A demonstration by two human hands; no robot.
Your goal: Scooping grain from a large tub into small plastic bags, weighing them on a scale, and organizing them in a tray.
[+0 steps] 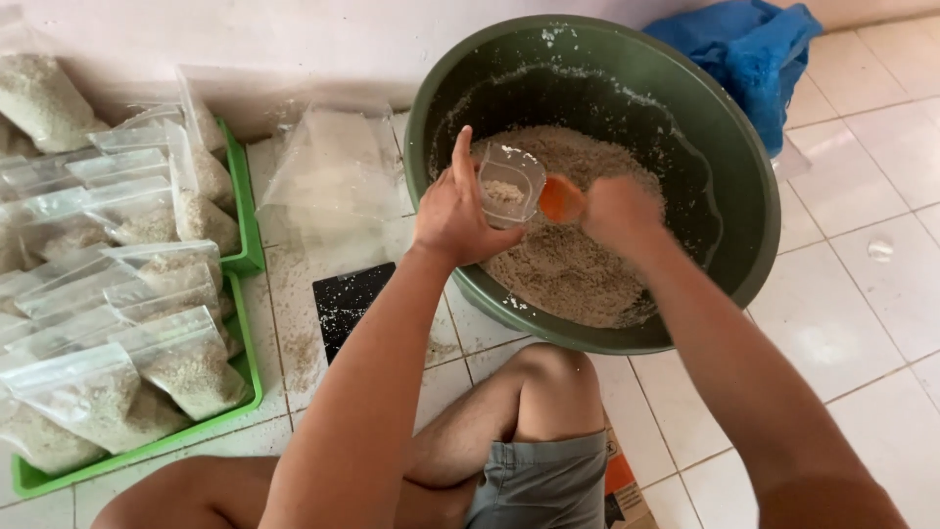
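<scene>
Left hand (452,217) is closed around a small clear plastic cup (509,183), tilted, held over the big round dark-green plastic basin (744,176). Cup has only a little pale grainy mix in its bottom: fill barely begun, by my read. Right hand (619,214) is blurred, fingers wrapped on an orange plastic scoop (561,199) right at the cup's mouth. Basin still holds a good mound of the beige grainy mix (568,264), roughly a third deep. Left of the basin: stack of empty clear zip bags (338,171), black flat scale (348,299) dusted with grains, then green plastic trays (247,235) packed with filled clear bags (186,367). Many bags done; plenty of mix left.
</scene>
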